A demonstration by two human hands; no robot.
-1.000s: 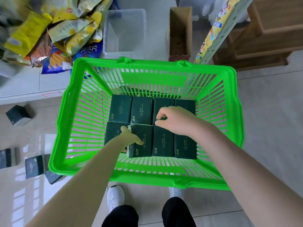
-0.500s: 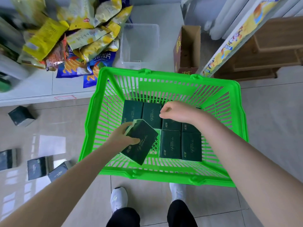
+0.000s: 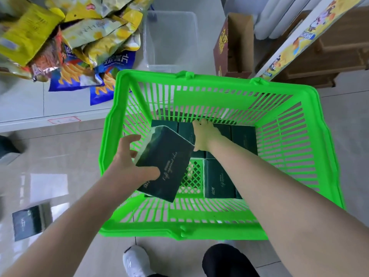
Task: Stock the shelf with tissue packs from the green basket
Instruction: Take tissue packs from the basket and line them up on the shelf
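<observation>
The green basket point(image 3: 311, 156) sits on the tiled floor in front of my feet. Several dark green tissue packs point(image 3: 218, 180) lie flat on its bottom. My left hand point(image 3: 129, 164) grips one tissue pack point(image 3: 165, 164), lifted and tilted above the basket's left side, thumb on its top face. My right hand point(image 3: 203, 136) reaches down to the packs in the far row, fingers curled at a pack's far edge; whether it grips that pack is hidden.
A low white shelf point(image 3: 40, 108) at the left holds snack bags point(image 3: 79, 43). A clear plastic bin point(image 3: 169, 39) and an open cardboard box point(image 3: 233, 45) stand beyond the basket. A dark tissue pack point(image 3: 27, 223) lies on the floor at left. Wooden shelving point(image 3: 329, 47) is at upper right.
My left hand has pulled one pack out of the near row and raised it, tilted, above the basket. My right hand has moved to the far row.
</observation>
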